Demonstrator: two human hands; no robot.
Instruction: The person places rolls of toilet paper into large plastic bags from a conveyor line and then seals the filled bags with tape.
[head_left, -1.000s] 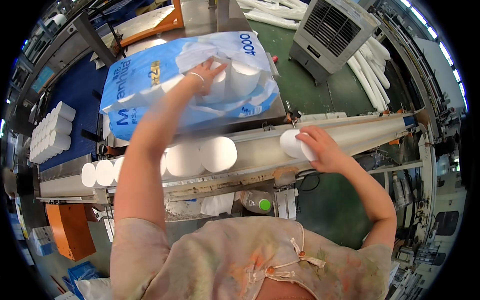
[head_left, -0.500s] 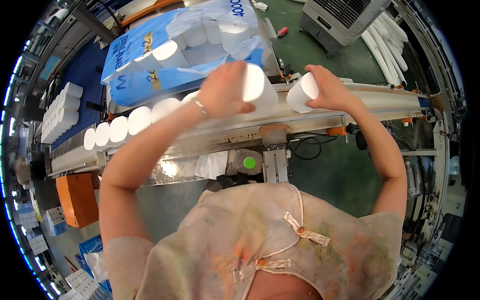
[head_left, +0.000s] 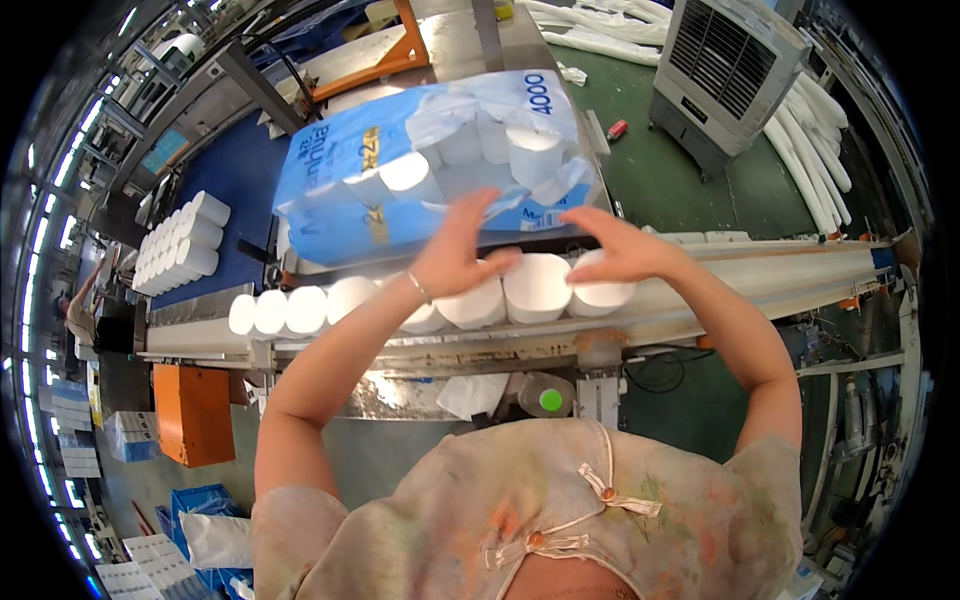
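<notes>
A row of white paper rolls lies along the pale conveyor rail (head_left: pixel 700 290) in front of me. Just above the row's right end, my left hand (head_left: pixel 465 250) has its thumb and fingers spread over one roll (head_left: pixel 475 306). My right hand (head_left: pixel 625 250) is also open, its fingers stretched out over the last roll (head_left: pixel 603 300); whether the fingertips touch it I cannot tell. Between the two hands sits another white roll (head_left: pixel 538 290). Behind them lies a large blue plastic package (head_left: pixel 330 195), torn open on top, with several white rolls (head_left: pixel 408 175) showing inside.
More white rolls (head_left: pixel 185 240) are stacked on a blue surface at the left. A grey air cooler (head_left: pixel 720 80) stands on the green floor at the far right. Below the rail are an orange box (head_left: pixel 193 415) and a jug with a green cap (head_left: pixel 550 400).
Both hands have let go of the rolls they held, and these now rest at the right end of the row. The whole view has shifted, with the scene lower and further right.
</notes>
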